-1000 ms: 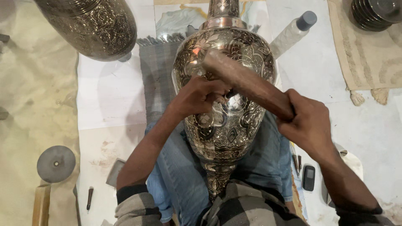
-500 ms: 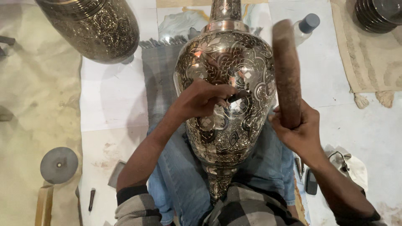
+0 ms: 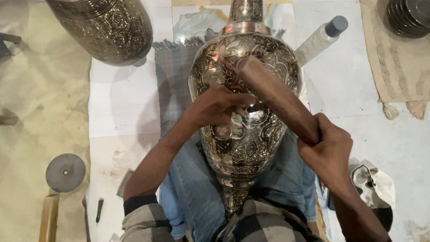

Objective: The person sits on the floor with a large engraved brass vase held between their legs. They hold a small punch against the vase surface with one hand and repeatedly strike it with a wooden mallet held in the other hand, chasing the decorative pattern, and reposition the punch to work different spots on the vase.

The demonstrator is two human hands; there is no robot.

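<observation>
Resting across the person's lap, the engraved metal vase (image 3: pixel 245 121) lies on its side w/ neck pointing away from the body, over a grey fringed mat (image 3: pixel 172 85). Left hand (image 3: pixel 214 106) sits on the vase's belly, fingers pinched round a small tool, prob. a chisel or punch, mostly hidden so can't tell exactly. Right hand (image 3: pixel 329 152) is clenched on a wooden mallet (image 3: pixel 274 96) whose head is down at the vase's upper belly, just beyond the left hand. Progress, as a judgement: most of the visible surface already carries dense floral pattern, so work looks well advanced; hidden underside can't be judged. Left of the vase: a second engraved vessel (image 3: pixel 105 29); right of it: a plastic bottle (image 3: pixel 320 39).
</observation>
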